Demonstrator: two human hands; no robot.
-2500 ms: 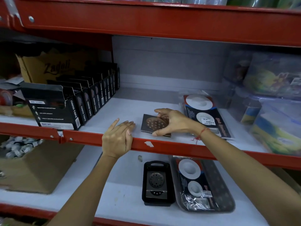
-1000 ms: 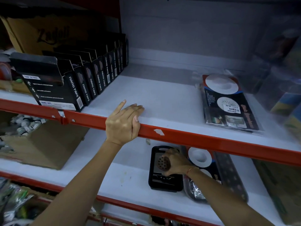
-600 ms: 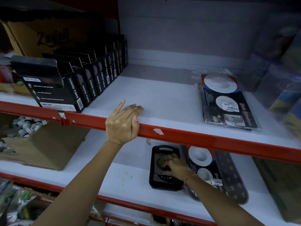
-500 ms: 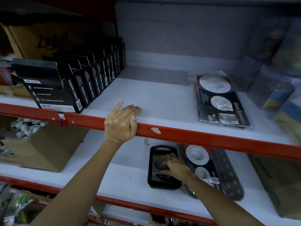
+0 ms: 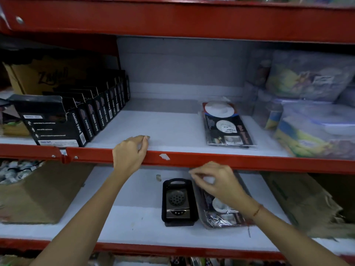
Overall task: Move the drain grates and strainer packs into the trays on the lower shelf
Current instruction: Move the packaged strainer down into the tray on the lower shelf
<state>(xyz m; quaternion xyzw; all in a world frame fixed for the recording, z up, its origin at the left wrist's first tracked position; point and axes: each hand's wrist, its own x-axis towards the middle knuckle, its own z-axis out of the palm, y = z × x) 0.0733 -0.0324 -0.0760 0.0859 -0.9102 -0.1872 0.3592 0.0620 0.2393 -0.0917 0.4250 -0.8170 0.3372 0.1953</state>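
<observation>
Drain grates (image 5: 176, 203) sit stacked in black tray (image 5: 179, 220) on lower shelf (image 5: 123, 225), perforated faces up. Strainer packs split: one lot in clear tray (image 5: 221, 222) just right of black tray, another pile (image 5: 226, 127) on upper shelf (image 5: 172, 129), right of centre, not moved yet.

Left to right: nano tape boxes (image 5: 80, 120) in a row on upper shelf far left, cardboard box (image 5: 38, 192) under them on lower shelf. Left hand (image 5: 129, 156) hooked over red shelf rail (image 5: 211, 160), fingers curled around the edge, holding nothing else. Right hand (image 5: 215, 181) below the rail, above clear tray, fingers loosely pinched and apparently empty; blur, so cannot tell for sure. Clear bagged goods (image 5: 311, 120) fill upper shelf far right; torn cardboard (image 5: 303, 204) on lower right.

Risks, judged: right hand could clip the rail when rising for upper packs, tight gap. Packs are slick plastic, stacked loose, so a grab from the top may slide the pile or drop some. Clear tray looks nearly full; more packs may overhang or push black tray.

Surface: white shelf boards, scuffed, small scrap near black tray. Room: red steel store racking, dim light, crowded stock.
</observation>
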